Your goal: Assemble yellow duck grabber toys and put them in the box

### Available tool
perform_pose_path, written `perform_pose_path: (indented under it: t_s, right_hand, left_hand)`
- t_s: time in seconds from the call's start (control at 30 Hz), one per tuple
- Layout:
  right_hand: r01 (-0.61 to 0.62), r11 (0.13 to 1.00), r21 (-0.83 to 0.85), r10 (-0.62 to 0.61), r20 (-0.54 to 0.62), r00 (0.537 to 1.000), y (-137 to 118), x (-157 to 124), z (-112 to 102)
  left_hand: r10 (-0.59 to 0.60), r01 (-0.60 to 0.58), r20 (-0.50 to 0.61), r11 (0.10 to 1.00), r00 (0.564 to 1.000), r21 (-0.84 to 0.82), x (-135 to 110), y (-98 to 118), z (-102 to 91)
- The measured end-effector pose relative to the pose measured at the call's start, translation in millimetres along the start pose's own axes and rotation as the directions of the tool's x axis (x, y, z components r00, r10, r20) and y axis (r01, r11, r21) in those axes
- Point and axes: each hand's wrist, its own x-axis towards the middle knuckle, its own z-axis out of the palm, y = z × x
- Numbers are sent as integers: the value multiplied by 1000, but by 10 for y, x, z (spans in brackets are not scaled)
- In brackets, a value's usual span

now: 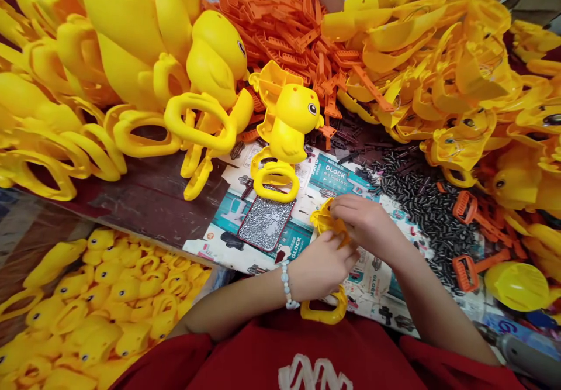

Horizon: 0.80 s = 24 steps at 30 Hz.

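Note:
My left hand (318, 264), with a beaded bracelet at the wrist, is closed around a yellow plastic duck shell half (323, 217). The shell's ring-shaped handle (326, 314) sticks out below that hand, close to my red shirt. Over the shell's upper end, my right hand (366, 226) has its fingertips pressed together; whatever they pinch is hidden. Left of the hands lies a shallow tray of small silver screws (265, 223). Just behind it rests a yellow duck toy (289, 121) with a handle, beside another open shell.
Yellow duck parts (131, 39) are heaped at the left, with yellow shell halves (438, 74) at the right. Orange plastic pieces (280, 27) pile up at the back. Small black pins (421, 203) spread to the right. A box of ducks (109, 308) stands lower left; a grey tool (526, 349) lies lower right.

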Motion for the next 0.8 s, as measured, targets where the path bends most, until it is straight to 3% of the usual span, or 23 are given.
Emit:
perform_pose_path:
  t_s: [0.27, 0.4, 0.5, 0.63, 0.73, 0.8]
  right_hand:
    - [-144, 989, -37, 143, -24, 989, -71, -37, 152]
    - [-219, 976, -21, 219, 54, 974, -16, -1, 1]
    - [-343, 936, -84, 347, 41, 937, 275, 117, -193]
    - [-609, 745, -272, 598, -134, 791, 848, 302, -293]
    - [-628, 707, -326, 626, -124, 769, 1085, 396, -281]
    - [-639, 701, -318, 638, -120, 760, 1078, 417, -296]
  left_hand:
    - [6, -6, 5, 1000, 1000, -2, -35, -39, -39]
    - [-4, 2, 34, 999, 999, 36, -36, -12, -15]
    - [5, -9, 58, 998, 998, 63, -36, 8, 4]
    - [-19, 13, 90, 998, 996, 65, -42, -1, 37]
    - [-33, 26, 115, 998, 993, 62, -50, -24, 51]
    - [-41, 30, 134, 996, 990, 83, -51, -33, 49]
